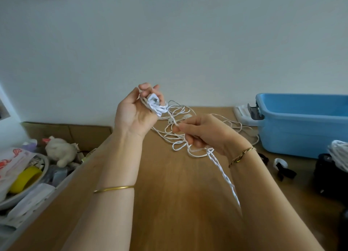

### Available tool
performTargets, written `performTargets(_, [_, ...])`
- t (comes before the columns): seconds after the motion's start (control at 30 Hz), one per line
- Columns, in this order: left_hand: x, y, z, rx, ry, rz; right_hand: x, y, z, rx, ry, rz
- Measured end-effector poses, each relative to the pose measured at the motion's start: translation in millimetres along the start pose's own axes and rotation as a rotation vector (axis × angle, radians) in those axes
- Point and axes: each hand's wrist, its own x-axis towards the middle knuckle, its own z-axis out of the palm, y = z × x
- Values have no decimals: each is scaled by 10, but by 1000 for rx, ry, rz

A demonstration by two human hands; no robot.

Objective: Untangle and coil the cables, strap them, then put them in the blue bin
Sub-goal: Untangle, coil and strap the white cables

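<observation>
Brown wooden counter point(169, 194) below: my left hand point(135, 113) curls its fingers point(146, 86) round a wad of thin white cable point(160, 109) at frame centre. My right hand point(203, 135), lower right of it, pinches the taut knot between them. The blue plastic bin point(301, 133) waits far right.
</observation>
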Motion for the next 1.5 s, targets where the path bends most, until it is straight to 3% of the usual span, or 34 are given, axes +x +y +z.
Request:
performTargets(0.1, [21, -20, -8, 232, 4, 185, -43, -40, -22, 17, -140, 12])
performTargets(0.27, [45, -132, -27, 739, 113, 509, -110, -171, -47, -94, -212, -46])
performTargets(0.43, [14, -266, -109, 1626, 102, 767, -157, -274, -27, -154, -229, -33])
performTargets(0.6, [-18, -271, -94, 2192, 17, 484, -110, -287, -58, -161, 170, -123])
performTargets(0.7, [-65, -215, -48, 2189, -49, 284, -61, -224, -132, -156, 368, -188])
performTargets(0.83, [-113, -132, -31, 2366, -35, 17, -27, -123, -169, -182, 493, -224])
performTargets(0.97, [-96, -157, -72, 2462, 31, 4, -32, -100, -180, -10, 544, -241])
performTargets(1.07, [-119, -172, -66, 2393, 9, -140, -7, -64, -161, 87, 624, -234])
performTargets(1.17, [-188, -167, 24, 1994, -83, -291, 14, 16, -146, 157, 629, -155])
performTargets(1.37, [-189, 8, 65, 1099, -184, -469, -26, -28, -133, 444, 338, -83])
performTargets(1.5, [-168, 88, 36, 744, -132, -561, -35, -34, -134, 347, 204, -63])
